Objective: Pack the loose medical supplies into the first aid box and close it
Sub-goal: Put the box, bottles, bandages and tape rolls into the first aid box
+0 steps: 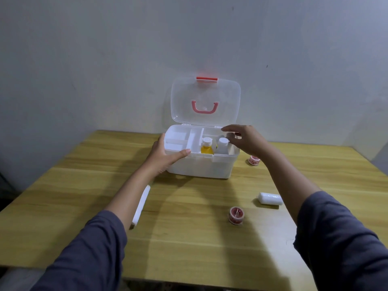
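The white first aid box (201, 166) stands at the back of the table, its clear lid (205, 99) upright against the wall. Inside, a white divider tray fills the left half; a yellow bottle (206, 149) and a white bottle (222, 145) stand in the right half. My left hand (165, 156) grips the box's front left corner, thumb on the rim. My right hand (245, 141) hovers over the right end of the box, fingers apart, holding nothing, close to the white bottle's cap. Loose on the table lie two pink tape rolls (236, 215) (254, 160) and a white gauze roll (270, 198).
A long white pack (141, 204) lies on the wooden table (189, 238), partly hidden under my left forearm. The grey wall stands right behind the box. The table's front edge runs close to my sleeves.
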{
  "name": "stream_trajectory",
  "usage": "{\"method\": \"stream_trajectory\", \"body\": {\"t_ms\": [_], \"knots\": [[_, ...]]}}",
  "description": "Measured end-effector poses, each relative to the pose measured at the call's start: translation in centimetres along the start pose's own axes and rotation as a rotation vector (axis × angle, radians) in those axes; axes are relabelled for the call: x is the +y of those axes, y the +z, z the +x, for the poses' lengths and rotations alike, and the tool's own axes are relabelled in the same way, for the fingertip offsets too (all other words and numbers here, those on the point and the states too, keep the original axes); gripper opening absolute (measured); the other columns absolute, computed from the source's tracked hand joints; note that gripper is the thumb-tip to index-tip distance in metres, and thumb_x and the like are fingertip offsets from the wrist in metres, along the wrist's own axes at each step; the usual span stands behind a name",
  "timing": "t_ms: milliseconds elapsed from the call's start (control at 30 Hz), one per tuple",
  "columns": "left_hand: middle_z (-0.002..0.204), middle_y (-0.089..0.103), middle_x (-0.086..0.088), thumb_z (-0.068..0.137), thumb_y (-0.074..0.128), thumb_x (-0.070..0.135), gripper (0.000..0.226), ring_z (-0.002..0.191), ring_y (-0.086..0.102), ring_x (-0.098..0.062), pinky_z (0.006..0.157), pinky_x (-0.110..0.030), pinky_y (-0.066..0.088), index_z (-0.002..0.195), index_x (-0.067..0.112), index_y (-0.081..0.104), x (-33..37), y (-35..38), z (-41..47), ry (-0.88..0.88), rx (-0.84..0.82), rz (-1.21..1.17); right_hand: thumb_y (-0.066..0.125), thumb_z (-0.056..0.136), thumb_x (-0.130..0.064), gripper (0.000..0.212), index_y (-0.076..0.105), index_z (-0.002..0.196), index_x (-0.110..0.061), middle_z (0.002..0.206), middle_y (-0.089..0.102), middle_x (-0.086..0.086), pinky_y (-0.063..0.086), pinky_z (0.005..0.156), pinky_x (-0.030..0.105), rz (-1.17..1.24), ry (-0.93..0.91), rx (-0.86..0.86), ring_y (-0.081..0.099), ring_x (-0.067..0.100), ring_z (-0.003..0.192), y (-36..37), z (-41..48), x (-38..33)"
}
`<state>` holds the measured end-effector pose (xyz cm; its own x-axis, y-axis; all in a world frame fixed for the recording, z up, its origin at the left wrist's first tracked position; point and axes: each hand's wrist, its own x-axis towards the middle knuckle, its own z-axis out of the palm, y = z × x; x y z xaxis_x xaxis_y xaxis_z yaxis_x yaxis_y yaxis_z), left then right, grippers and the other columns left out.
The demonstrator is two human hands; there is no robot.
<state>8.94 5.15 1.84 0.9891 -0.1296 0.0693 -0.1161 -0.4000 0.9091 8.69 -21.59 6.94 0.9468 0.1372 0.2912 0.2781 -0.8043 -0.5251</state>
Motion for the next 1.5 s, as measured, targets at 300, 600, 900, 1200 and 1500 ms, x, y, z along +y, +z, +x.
{"method": "stream_trajectory", "body": {"t_ms": [300,600,900,1200,1500], "knots": [[0.165,0.025,0.000,0.033,0.061,0.099,0.151,0.151,0.029,-0.021,0.121,-0.048,0.031,0.158,0.028,0.016,0.5,-1.5,0.4,-0.007,-0.108,0.149,0.061,0.087,-0.014,0.021,0.063,0.108,-0.011,0.109,0.066,0.003,0.050,0.093,0.041,0.182,0.115,0.152,0.062,0.018,0.101,-0.4,-10.8,2.3],[0.169,0.012,0.000,0.074,0.070,0.069,0.122,0.155,0.017,-0.021,0.125,-0.045,0.021,0.161,0.020,0.001,0.1,-1.1,0.5,-0.012,-0.110,0.112,0.051,0.092,-0.026,0.027,0.058,0.117,-0.016,0.119,0.057,0.002,0.036,0.084,0.020,-0.090,0.141,-0.030,0.048,0.008,0.096,1.9,-17.3,3.5],[0.159,0.038,0.002,0.043,0.067,0.091,0.138,0.145,0.038,-0.020,0.119,-0.047,0.034,0.156,0.024,0.023,0.2,-1.7,0.2,0.030,-0.139,0.099,0.046,0.095,-0.024,0.031,0.054,0.123,-0.014,0.130,0.053,0.001,0.033,0.092,0.015,-0.011,0.025,-0.171,0.050,0.015,0.117,4.6,-13.7,1.7],[0.147,0.052,0.003,0.054,0.072,0.073,0.115,0.135,0.050,-0.016,0.115,-0.042,0.041,0.150,0.023,0.035,0.4,-1.7,0.4,0.107,-0.134,0.058,0.057,0.090,-0.025,0.035,0.054,0.122,-0.013,0.131,0.054,0.002,0.039,0.098,0.027,-0.040,-0.211,-0.495,0.051,0.019,0.118,6.3,-8.2,-1.5],[0.150,0.049,0.008,0.052,0.074,0.079,0.122,0.136,0.049,-0.013,0.116,-0.041,0.040,0.153,0.027,0.029,0.0,-2.0,1.0,0.069,-0.141,0.079,0.045,0.095,-0.026,0.040,0.041,0.135,-0.022,0.156,0.021,-0.003,0.032,0.111,0.033,-0.083,-0.477,-0.607,0.035,0.016,0.137,11.0,-7.3,-6.3]]}}
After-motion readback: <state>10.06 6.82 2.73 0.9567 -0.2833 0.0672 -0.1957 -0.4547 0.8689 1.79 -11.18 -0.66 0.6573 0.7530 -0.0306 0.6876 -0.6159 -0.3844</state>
